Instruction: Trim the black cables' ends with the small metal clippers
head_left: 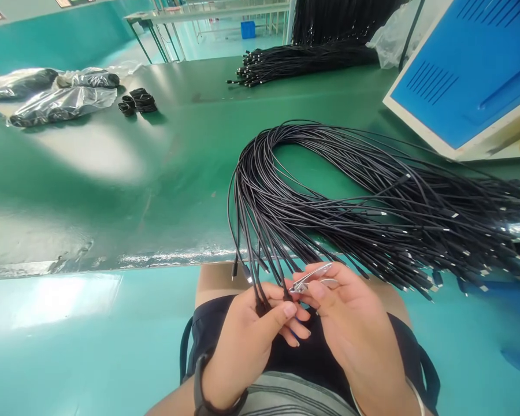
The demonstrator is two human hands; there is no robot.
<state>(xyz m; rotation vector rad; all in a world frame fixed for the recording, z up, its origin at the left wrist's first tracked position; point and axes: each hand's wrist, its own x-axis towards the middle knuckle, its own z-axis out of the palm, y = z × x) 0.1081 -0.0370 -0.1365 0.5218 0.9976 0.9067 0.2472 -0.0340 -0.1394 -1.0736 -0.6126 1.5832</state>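
A large bundle of black cables [281, 190] arches over the table and trails off its front edge. Several cable ends hang down to my left hand [260, 335], which is closed round them; one black connector [287, 293] sticks up between thumb and fingers. In my right hand [351, 318] is a silver nail clipper [303, 284], pinched between thumb and fingers. Its jaws are right beside that connector, and I cannot tell if they touch it. Both hands are above my lap, just off the table edge.
The green table [177, 173] bears another cable bundle [303, 60] at the back, a blue and white machine [463, 81] at the right, plastic-bagged black goods [65, 107] and small coiled cables [142, 100] at the left. Many connector ends overhang the right front edge.
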